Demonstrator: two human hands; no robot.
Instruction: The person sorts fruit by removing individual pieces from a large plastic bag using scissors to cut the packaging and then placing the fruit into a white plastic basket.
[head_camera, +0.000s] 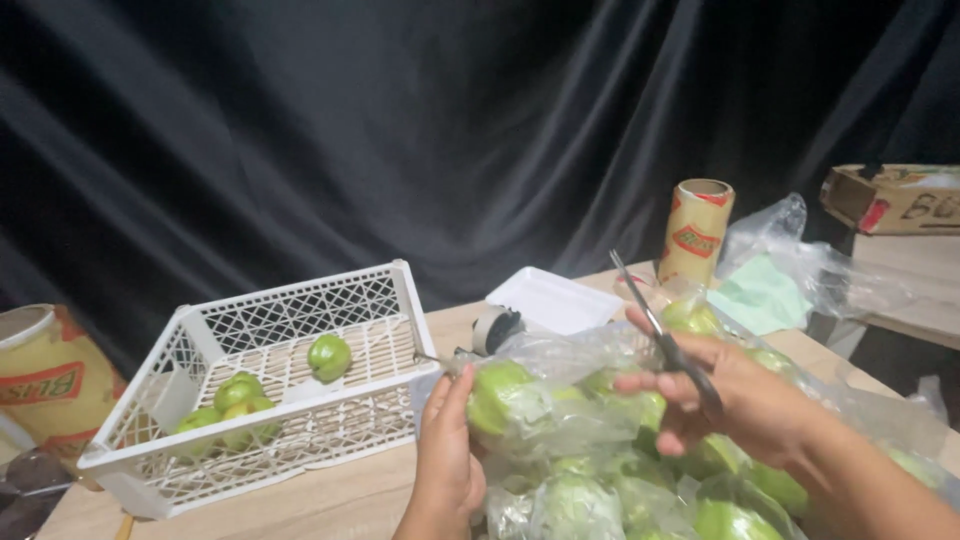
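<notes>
My left hand (446, 452) grips the edge of a clear plastic bag (560, 400) full of green guavas (500, 392). Scissors (660, 335) are in my right hand (735, 395), blades pointing up and away over the bag. The bag lies on the wooden table (330, 490) in front of me. To the left stands a white lattice basket (300, 380) with several green guavas, one (329, 357) apart from the group (228, 400).
A white foam tray (552, 298) and a tape roll (495, 328) sit behind the bag. A roll of cling film (696, 232) stands upright further back, beside crumpled plastic (790, 270). A cardboard box (895, 197) is far right, a yellow roll (45, 380) far left.
</notes>
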